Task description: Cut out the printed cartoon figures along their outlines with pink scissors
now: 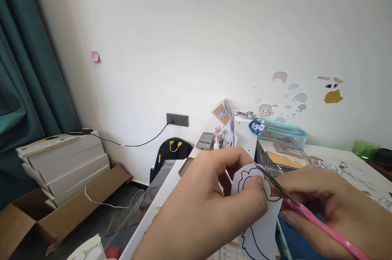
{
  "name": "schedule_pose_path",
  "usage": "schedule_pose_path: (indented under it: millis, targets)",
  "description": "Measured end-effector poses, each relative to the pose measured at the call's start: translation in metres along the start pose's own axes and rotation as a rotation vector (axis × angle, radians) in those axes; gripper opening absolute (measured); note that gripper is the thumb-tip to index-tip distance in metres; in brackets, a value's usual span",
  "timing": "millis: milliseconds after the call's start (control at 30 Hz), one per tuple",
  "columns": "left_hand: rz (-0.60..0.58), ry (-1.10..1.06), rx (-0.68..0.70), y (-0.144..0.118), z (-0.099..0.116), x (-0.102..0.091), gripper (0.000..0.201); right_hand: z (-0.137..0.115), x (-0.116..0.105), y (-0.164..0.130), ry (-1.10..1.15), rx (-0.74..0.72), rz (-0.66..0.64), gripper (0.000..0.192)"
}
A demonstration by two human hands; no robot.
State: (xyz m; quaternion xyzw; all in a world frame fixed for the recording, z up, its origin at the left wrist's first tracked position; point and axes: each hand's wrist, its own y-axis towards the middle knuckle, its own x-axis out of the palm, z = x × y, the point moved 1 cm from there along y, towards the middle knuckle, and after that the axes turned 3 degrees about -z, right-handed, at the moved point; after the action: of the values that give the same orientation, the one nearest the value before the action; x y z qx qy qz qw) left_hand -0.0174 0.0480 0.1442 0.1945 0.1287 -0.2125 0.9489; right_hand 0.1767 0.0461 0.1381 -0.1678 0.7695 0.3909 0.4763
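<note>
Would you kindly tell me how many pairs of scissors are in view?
1: the pink-handled scissors in the right hand, blades at the line-drawn paper held by the left hand. Others may be hidden.

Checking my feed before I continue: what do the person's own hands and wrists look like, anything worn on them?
The left hand and the right hand are bare: no gloves, rings or watch show. No sleeve is visible on either side within the frame.
</note>
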Motion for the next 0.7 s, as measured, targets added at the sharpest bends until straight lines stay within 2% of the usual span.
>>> schedule_pose_path:
  millis: [100,267,433,700]
  targets:
    - [0.007,0.007,0.001,0.0,0.0004,0.0012,0.018,0.0015,0.0004,-0.0015,-0.018,0.014,0.024,0.02]
    - [-0.002,0.01,-0.021,0.0,-0.0015,0.0006,0.018,0.0017,0.0004,-0.0009,-0.017,0.01,-0.014,0.02]
    - [-0.009,0.005,-0.042,0.0022,-0.0046,0.0,0.016,-0.0003,0.0015,-0.0009,-0.025,0.007,0.073,0.023]
    - [-0.086,0.007,-0.068,-0.0006,0.001,-0.0012,0.014,-0.0003,0.0007,-0.0017,0.043,0.027,0.029,0.023]
